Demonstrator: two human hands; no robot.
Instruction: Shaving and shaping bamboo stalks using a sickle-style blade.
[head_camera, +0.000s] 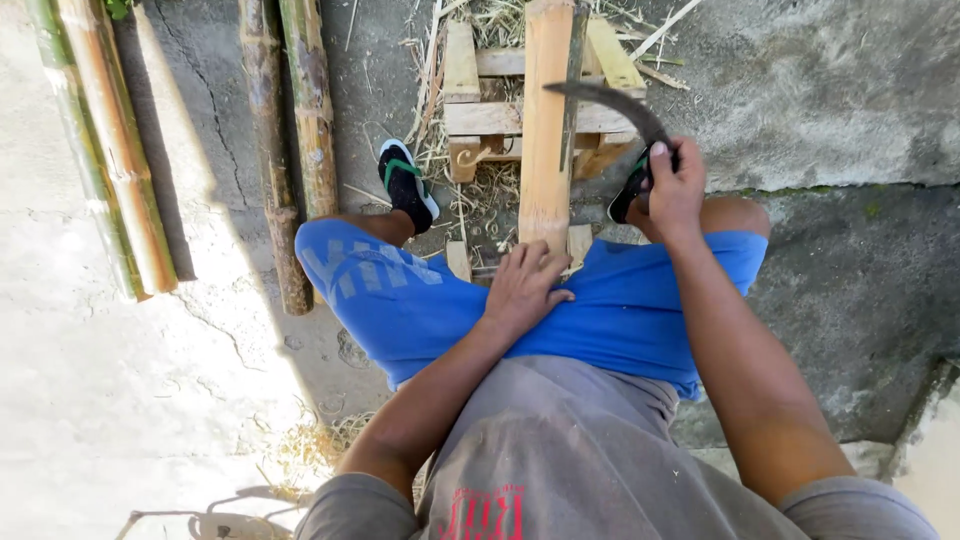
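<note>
A pale split bamboo piece (546, 120) lies lengthwise over a small wooden frame (478, 118) between my knees. My left hand (524, 286) rests on the near end of the bamboo, fingers curled over it against my blue shorts. My right hand (676, 190) is shut on the handle of a curved dark blade (608, 103). The blade's tip touches the right edge of the bamboo. I sit with a black and green sandal (405, 184) on my left foot.
Several whole bamboo poles lie on the concrete at left: two greenish-yellow ones (105, 150) and two darker ones (290, 130). Dry shavings and straw (470, 30) are scattered around the frame. Cracked concrete ground (820, 90) spreads to the right.
</note>
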